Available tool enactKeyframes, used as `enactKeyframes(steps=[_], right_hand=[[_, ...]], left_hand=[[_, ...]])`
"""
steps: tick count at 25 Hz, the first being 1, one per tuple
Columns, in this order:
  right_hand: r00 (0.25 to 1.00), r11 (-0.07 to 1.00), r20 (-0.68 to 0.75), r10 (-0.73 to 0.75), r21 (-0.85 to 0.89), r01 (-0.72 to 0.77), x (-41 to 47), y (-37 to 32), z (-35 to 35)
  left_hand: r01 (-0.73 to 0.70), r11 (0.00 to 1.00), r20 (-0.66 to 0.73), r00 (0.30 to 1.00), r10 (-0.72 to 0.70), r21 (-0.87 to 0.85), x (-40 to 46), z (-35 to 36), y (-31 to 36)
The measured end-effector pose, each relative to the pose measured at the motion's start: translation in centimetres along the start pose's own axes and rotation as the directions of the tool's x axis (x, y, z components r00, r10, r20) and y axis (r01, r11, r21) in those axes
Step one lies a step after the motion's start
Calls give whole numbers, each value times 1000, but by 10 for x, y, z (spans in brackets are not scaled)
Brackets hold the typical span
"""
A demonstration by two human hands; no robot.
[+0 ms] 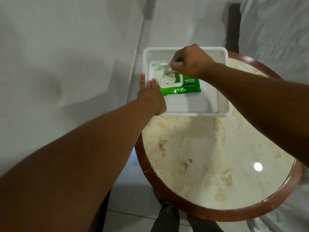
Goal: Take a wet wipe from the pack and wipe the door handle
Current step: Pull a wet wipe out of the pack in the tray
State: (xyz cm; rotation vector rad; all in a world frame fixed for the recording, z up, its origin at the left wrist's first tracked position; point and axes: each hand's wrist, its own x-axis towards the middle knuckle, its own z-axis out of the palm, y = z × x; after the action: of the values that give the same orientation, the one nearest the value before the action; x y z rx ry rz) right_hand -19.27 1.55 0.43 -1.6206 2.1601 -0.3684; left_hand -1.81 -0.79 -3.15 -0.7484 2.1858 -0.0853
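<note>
Low in the frame two arms reach to the white tray on the bench, where the flat left hand steadies the pack and the right hand pinches its open lid, so next comes pulling a wipe.

Left grip flat, fingers spread; right grip pinched (knuckles up).
</note>
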Motion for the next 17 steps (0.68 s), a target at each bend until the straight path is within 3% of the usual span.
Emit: enactKeyframes(steps=[2,3,5,10,14,17], right_hand=[[966,989,-214,147,50,-139,0,6,5],[945,976,-242,218,71,-207,-2,7,11],[945,957,-164,285,110,-269,-4,9,24],[968,942,40,246,224,-249,-18,27,41],[958,901,-50,282,357,-246,-18,16,63],[896,769,-84,436,552,-323,-18,11,68]], left_hand=[[-4,1000,-21,1000,4,4,2,1,0],[-7,1000,-31,1000,7,3,2,2,0],[-6,1000,-32,999,6,2,2,2,0],[-1,1000,-25,1000,1,11,5,4,2],[-3,1000,-32,999,3,12,3,4,1],[-7,1000,-33,999,8,19,2,3,2]])
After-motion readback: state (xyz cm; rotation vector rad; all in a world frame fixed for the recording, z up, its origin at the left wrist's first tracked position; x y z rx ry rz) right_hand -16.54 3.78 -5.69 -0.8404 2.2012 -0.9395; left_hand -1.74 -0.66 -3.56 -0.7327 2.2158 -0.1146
